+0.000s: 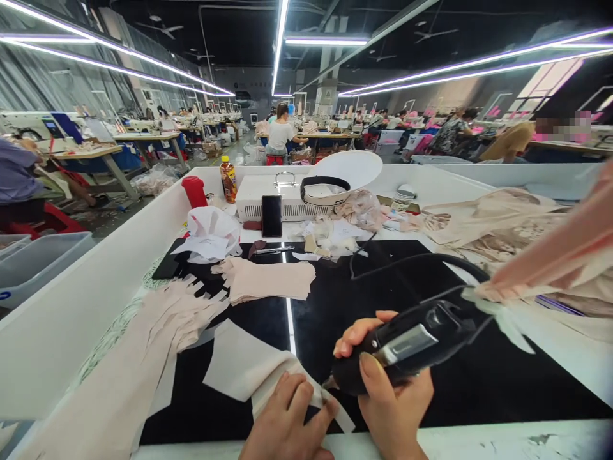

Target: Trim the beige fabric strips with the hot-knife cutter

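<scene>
Fingers of our right hand (395, 402) close around a black power tool (407, 348), while those of our left hand (290, 421) lie slightly spread, pressing down a pale cloth piece (244, 351). In the head view, the tool is at lower right, over a black board (335, 306); its metal tip (329, 383) sits just beside our left fingers, and we cannot tell whether it touches the cloth. Bare board opens between the tool and a stack of cloth (272, 281), and again to the tool's right. A white wall (119, 268) bounds our space at left and back; long cloth strips (110, 377) cover the board's left edge, and a cloth heap (479, 214) crowds the right. A pink cloth (550, 252) slopes down to the tool's rear end. Near the back, a yellow-capped bottle (228, 182) has brownish drink in it; we cannot make out what a white bag (211, 220) contains. Our right thumb lies along the near side of the tool, other fingertips showing on its far side, the nose aimed left and down. Our left hand rests palm down, knuckles bent.
</scene>
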A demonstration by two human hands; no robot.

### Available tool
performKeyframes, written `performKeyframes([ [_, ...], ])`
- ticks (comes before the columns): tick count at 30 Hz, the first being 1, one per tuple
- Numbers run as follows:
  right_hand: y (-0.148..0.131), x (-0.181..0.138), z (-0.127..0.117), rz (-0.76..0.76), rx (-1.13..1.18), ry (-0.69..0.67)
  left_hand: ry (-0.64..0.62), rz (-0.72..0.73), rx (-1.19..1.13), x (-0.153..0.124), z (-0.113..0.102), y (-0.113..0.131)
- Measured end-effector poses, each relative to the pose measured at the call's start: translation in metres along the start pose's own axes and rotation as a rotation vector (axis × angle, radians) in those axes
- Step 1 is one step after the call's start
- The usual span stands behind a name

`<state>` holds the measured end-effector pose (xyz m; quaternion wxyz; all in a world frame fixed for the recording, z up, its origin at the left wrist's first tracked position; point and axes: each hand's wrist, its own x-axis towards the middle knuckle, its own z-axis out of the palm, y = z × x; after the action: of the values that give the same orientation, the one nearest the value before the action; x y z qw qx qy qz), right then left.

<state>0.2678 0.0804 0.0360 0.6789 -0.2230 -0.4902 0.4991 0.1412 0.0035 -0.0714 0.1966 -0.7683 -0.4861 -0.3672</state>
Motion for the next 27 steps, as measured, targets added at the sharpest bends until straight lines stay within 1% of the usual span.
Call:
performKeyframes([
  [2,0.003,0.0,0.004,0.01,0.011,0.013,0.025,0.007,0.006,-0.004,0.002,-0.003],
  [5,0.007,-0.001,0.008,0.028,0.003,0.011,-0.079,0.077,0.03,-0.006,-0.004,-0.009],
  [7,0.008,-0.002,0.009,0.014,-0.019,-0.012,-0.154,0.119,0.045,-0.007,-0.01,-0.013],
  [11,0.008,0.0,0.009,-0.031,-0.046,-0.02,-0.215,0.122,0.063,-0.01,-0.017,-0.02],
  [14,0.006,0.001,0.009,-0.02,-0.047,-0.019,-0.269,0.174,0.052,-0.011,-0.019,-0.024],
  [17,0.006,0.001,0.008,-0.008,-0.056,-0.029,-0.293,0.207,0.05,-0.012,-0.019,-0.026],
  [21,0.005,-0.001,0.011,-0.009,-0.082,-0.028,-0.294,0.148,0.055,-0.011,-0.019,-0.023],
  [23,0.004,-0.003,0.013,0.017,-0.072,0.0,-0.287,0.134,0.028,-0.007,-0.021,-0.022],
  [25,0.003,-0.005,0.016,0.055,-0.041,0.045,-0.314,0.127,-0.037,-0.002,-0.028,-0.022],
  [27,0.004,-0.007,0.017,0.074,-0.018,0.077,-0.368,0.071,-0.115,0.004,-0.036,-0.024],
])
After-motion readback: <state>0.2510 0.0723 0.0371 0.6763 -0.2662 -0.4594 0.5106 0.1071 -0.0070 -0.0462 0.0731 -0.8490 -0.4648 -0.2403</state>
